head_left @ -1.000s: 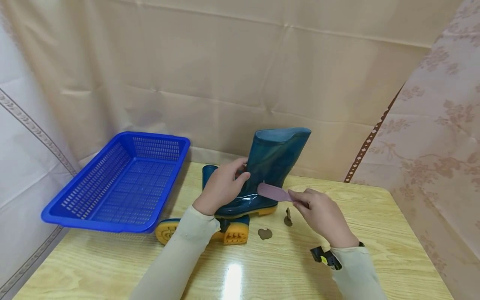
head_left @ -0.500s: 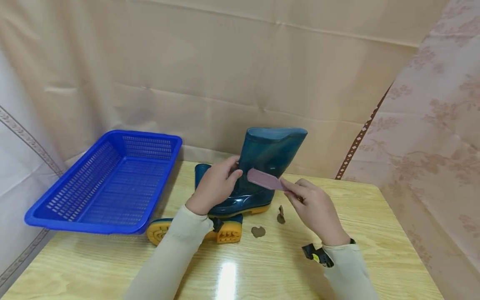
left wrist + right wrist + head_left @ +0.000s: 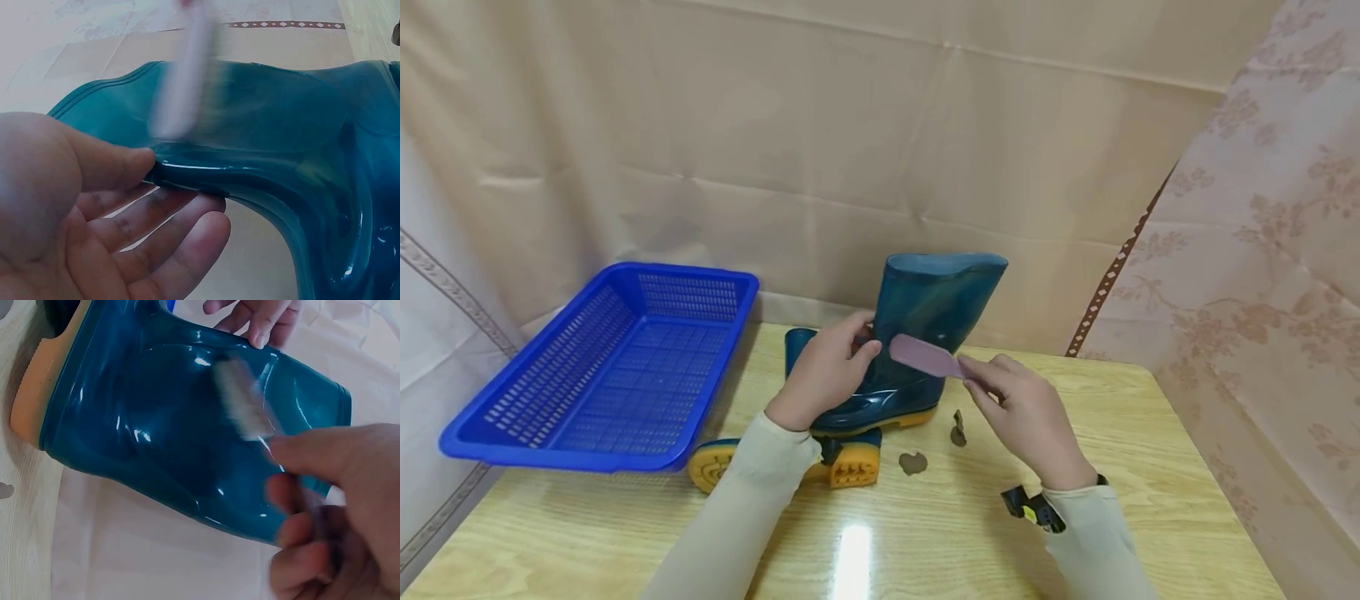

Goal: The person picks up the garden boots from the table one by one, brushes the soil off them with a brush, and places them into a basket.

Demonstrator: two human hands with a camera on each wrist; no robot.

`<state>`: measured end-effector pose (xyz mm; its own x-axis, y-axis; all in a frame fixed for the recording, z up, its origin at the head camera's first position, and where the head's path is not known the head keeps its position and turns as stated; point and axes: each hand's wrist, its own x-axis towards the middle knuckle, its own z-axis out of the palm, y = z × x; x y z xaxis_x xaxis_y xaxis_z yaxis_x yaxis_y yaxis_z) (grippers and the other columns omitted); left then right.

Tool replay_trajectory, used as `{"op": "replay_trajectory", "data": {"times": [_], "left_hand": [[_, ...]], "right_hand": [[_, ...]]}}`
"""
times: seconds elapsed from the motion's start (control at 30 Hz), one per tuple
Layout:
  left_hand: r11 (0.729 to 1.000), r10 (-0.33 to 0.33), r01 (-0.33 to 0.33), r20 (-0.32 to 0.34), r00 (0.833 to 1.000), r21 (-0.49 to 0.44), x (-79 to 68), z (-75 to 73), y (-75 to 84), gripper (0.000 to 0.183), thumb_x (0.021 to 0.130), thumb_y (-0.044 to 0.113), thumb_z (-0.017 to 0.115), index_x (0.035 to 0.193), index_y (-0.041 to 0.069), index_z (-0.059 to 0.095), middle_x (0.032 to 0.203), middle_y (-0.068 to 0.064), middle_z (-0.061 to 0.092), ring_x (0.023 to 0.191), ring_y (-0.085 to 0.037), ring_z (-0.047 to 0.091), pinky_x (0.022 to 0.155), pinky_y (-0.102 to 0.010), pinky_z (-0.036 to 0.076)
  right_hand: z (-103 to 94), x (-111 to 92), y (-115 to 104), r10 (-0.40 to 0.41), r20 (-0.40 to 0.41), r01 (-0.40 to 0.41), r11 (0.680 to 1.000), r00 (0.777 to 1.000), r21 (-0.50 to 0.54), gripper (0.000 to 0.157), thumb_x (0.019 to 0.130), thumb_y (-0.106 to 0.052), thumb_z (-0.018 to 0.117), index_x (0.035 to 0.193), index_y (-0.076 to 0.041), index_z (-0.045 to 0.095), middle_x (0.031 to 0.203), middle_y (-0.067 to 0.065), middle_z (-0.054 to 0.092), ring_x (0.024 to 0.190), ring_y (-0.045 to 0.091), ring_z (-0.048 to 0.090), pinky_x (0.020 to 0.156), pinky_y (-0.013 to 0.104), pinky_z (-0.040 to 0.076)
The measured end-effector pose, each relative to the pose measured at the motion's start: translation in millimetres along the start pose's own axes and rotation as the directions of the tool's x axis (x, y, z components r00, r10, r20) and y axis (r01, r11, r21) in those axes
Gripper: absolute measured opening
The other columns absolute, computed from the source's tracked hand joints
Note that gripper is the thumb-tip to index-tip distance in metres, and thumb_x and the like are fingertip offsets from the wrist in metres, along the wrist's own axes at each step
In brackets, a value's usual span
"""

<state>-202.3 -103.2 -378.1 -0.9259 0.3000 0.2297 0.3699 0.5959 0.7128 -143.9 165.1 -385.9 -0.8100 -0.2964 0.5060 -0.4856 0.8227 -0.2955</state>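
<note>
A teal rain boot (image 3: 936, 304) with an orange-yellow sole stands on the table, its shaft leaning a little to the right. My left hand (image 3: 827, 371) pinches the front of the shaft; the left wrist view shows thumb on one side and fingers on the other. Gripped by its handle in my right hand (image 3: 1026, 421) is a pink brush (image 3: 925, 357), over the side of the shaft. Its whitish bristles blur against the boot in the right wrist view. A second rain boot (image 3: 853, 464) lies in front, sole facing me, partly hidden behind my left forearm.
On the left sits a blue slatted plastic basket (image 3: 523, 408). Brown flakes (image 3: 913, 463) lie on the wooden table (image 3: 985, 542) near the boots. A beige curtain (image 3: 790, 150) hangs behind the table, with a floral cloth (image 3: 1247, 275) to the right.
My right hand has moved the brush upward from the boot's ankle to its lower shaft. My left hand keeps its hold on the boot. The head view has shifted slightly.
</note>
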Motion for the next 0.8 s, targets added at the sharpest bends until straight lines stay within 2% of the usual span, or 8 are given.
{"op": "replay_trajectory", "data": {"times": [0.1, 0.2, 0.33, 0.47, 0.53, 0.57, 0.67, 0.8], "left_hand": [[1.0, 0.003, -0.002, 0.003, 1.0, -0.015, 0.3, 0.1, -0.3, 0.041, 0.106, 0.025, 0.061, 0.146, 0.016, 0.055, 0.128, -0.004, 0.069, 0.111, -0.023, 0.067, 0.093, -0.046, 0.058], [1.0, 0.025, -0.025, 0.007, 1.0, -0.011, 0.4, 0.0, -0.6, 0.038, 0.105, 0.024, 0.063, 0.142, 0.016, 0.06, 0.124, -0.002, 0.07, 0.109, -0.022, 0.067, 0.091, -0.045, 0.058], [0.998, 0.053, -0.053, 0.004, 0.999, 0.027, 0.5, 0.6, -2.1, 0.031, 0.105, 0.021, 0.063, 0.136, 0.015, 0.064, 0.119, -0.001, 0.07, 0.105, -0.021, 0.067, 0.089, -0.043, 0.058], [0.998, 0.046, -0.046, 0.002, 0.999, 0.051, 0.5, 0.9, -3.2, 0.03, 0.106, 0.02, 0.062, 0.135, 0.014, 0.064, 0.116, -0.002, 0.07, 0.101, -0.021, 0.066, 0.088, -0.042, 0.058], [0.998, 0.042, -0.042, 0.002, 0.999, 0.052, 0.4, 1.1, -3.6, 0.031, 0.106, 0.02, 0.061, 0.136, 0.014, 0.063, 0.116, -0.002, 0.07, 0.1, -0.021, 0.065, 0.087, -0.041, 0.058], [0.998, 0.04, -0.04, 0.003, 0.999, 0.05, 0.4, 1.3, -3.7, 0.032, 0.106, 0.021, 0.061, 0.137, 0.013, 0.063, 0.117, -0.003, 0.07, 0.101, -0.021, 0.065, 0.087, -0.042, 0.058], [0.998, 0.034, -0.034, 0.0, 0.999, 0.046, 0.5, 1.3, -3.3, 0.034, 0.106, 0.022, 0.062, 0.139, 0.013, 0.062, 0.119, -0.003, 0.07, 0.103, -0.022, 0.065, 0.088, -0.042, 0.058], [0.999, 0.032, -0.032, 0.012, 0.999, 0.013, 1.2, 1.2, -2.1, 0.034, 0.106, 0.021, 0.061, 0.139, 0.014, 0.061, 0.124, -0.004, 0.068, 0.109, -0.023, 0.065, 0.094, -0.045, 0.057]], "right_hand": [[-0.3, 1.0, -0.6, -0.041, -0.094, 0.044, 0.999, 0.995, 0.028, 0.037, 0.094, -0.01, 0.077, 0.131, -0.015, 0.073, 0.087, -0.006, 0.065, 0.063, 0.007, 0.045, 0.052, 0.023, 0.038], [0.0, 1.2, -0.5, -0.014, -0.096, 0.018, 0.999, 0.995, 0.046, 0.037, 0.095, -0.011, 0.076, 0.132, -0.015, 0.073, 0.085, -0.006, 0.065, 0.061, 0.007, 0.045, 0.051, 0.023, 0.037], [1.3, -0.3, 0.4, 0.11, 0.045, -0.111, 0.994, 0.993, 0.023, 0.034, 0.096, -0.012, 0.075, 0.13, -0.015, 0.074, 0.082, -0.005, 0.065, 0.058, 0.01, 0.044, 0.051, 0.026, 0.035], [3.0, -0.5, -0.2, 0.205, 0.247, -0.203, 0.979, 0.947, -0.033, 0.032, 0.097, -0.012, 0.073, 0.13, -0.015, 0.074, 0.084, -0.003, 0.067, 0.059, 0.011, 0.046, 0.052, 0.028, 0.037], [3.4, -0.4, -1.0, 0.217, 0.298, -0.211, 0.976, 0.93, -0.053, 0.032, 0.098, -0.013, 0.072, 0.129, -0.015, 0.074, 0.084, -0.002, 0.068, 0.059, 0.011, 0.046, 0.053, 0.028, 0.038], [3.2, -0.5, -1.6, 0.211, 0.305, -0.202, 0.977, 0.929, -0.06, 0.031, 0.098, -0.012, 0.072, 0.129, -0.015, 0.074, 0.084, -0.002, 0.068, 0.059, 0.011, 0.046, 0.053, 0.029, 0.038], [1.8, -1.1, -3.0, 0.153, 0.247, -0.138, 0.987, 0.957, -0.077, 0.031, 0.096, -0.012, 0.075, 0.127, -0.016, 0.076, 0.083, -0.004, 0.067, 0.059, 0.009, 0.045, 0.053, 0.027, 0.037], [-1.2, -0.3, -6.0, 0.046, 0.07, -0.043, 0.998, 0.996, -0.042, 0.031, 0.095, -0.013, 0.076, 0.127, -0.016, 0.076, 0.083, -0.007, 0.065, 0.061, 0.007, 0.046, 0.053, 0.025, 0.039]]}}
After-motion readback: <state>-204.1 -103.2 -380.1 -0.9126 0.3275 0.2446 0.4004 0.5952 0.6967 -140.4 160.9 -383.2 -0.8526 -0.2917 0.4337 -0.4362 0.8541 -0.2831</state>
